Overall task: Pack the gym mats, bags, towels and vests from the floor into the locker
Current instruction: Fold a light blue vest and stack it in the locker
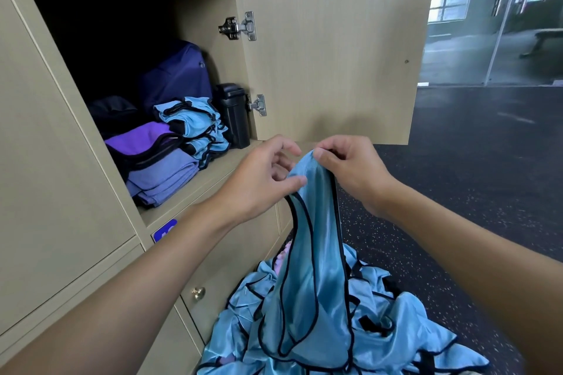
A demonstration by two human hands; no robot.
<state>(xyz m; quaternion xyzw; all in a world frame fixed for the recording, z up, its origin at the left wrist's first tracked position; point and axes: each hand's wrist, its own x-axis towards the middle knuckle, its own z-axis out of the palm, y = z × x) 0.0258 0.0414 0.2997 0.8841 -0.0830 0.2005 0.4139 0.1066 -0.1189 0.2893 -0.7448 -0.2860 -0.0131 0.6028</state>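
Two hands held one light-blue, black-trimmed vest [307, 253] in front of the open locker [198, 189]. The right hand [350, 170] pinched the vest's top fold between thumb and curled fingers. The left hand [259, 179] pinched the adjoining edge, thumb pressed on the fabric and fingers curled. The vest hung straight down from both hands, and its lower end reached the pile [396, 329] of like vests on the floor [457, 192], just beside the lower locker fronts.

The door [329, 49] stood swung out to the right. Shelf contents:
- a stack [195, 122] of folded blue vests, mid-shelf
- folded purple towels [164, 173] touching the stack on its left, with a purple black-trimmed garment [137, 138] on top
- a dark blue bag [179, 76] upright behind the stack
- a black box [233, 113] upright on the right, near the lower hinge

A blue label [164, 230] sat on the frame below the shelf; its white characters were partly covered by the left forearm and could not be read. A brass knob [198, 293] showed on a lower front
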